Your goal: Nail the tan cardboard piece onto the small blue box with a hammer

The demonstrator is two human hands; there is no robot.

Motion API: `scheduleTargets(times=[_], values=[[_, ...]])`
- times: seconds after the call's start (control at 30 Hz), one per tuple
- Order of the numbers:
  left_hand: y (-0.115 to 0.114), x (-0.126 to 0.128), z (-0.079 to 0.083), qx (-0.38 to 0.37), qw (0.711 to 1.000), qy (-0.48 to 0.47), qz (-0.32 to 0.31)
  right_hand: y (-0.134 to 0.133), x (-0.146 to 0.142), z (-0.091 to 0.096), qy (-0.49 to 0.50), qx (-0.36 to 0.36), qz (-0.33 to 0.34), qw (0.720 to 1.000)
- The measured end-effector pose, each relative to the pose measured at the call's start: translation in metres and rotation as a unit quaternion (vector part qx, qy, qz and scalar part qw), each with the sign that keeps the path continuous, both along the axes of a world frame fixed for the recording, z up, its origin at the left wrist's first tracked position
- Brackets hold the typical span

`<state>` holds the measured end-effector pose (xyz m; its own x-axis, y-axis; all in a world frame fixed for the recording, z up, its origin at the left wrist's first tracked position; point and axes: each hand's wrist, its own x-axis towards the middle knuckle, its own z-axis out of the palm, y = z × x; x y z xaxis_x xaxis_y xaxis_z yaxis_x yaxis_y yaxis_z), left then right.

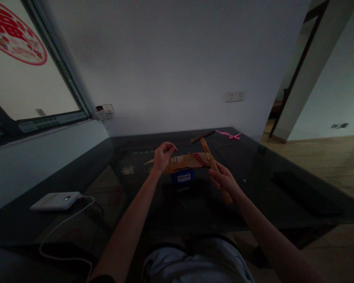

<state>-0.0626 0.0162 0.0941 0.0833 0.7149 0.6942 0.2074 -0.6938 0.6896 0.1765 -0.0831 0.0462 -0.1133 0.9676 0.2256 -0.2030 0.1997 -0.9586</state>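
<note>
My right hand [222, 179] is wrapped around the wooden handle of a hammer [208, 151], its dark metal head raised up and to the left. My left hand [164, 154] is closed in a pinch over the left part of a torn piece of cardboard [188, 160]; what it pinches is too small to make out. Under the cardboard is a small blue box [183, 177] with a white label. A thin, nail-like piece [181, 202] lies on the table in front of the box.
The dark glossy table [212, 214] stands against the wall. A white power bank [56, 201] with a white cable is at the left. A pink ribbon [230, 136] lies at the back right, and a dark flat object [306, 192] is near the right edge.
</note>
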Motion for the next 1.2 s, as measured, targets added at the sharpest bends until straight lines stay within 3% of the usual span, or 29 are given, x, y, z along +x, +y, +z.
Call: scheduleTargets(times=[0.17,0.43,0.93,1.07,1.2], values=[[0.006,0.004,-0.015,0.002,0.997,0.075,0.026,-0.001,0.0,0.002,0.0,0.001,0.002,1.0],[0.001,0.002,-0.023,-0.007,0.985,0.169,0.043,-0.001,0.0,0.0,0.004,-0.003,0.012,1.0],[0.004,-0.002,-0.026,-0.067,0.981,0.183,0.023,-0.004,-0.004,0.002,-0.03,0.002,0.005,1.0],[0.005,-0.002,-0.027,-0.083,0.979,0.185,0.028,-0.01,-0.005,0.017,-0.082,0.007,0.008,0.997],[0.006,-0.002,-0.028,-0.074,0.977,0.198,0.037,-0.023,-0.001,0.054,-0.173,0.005,0.014,0.985]])
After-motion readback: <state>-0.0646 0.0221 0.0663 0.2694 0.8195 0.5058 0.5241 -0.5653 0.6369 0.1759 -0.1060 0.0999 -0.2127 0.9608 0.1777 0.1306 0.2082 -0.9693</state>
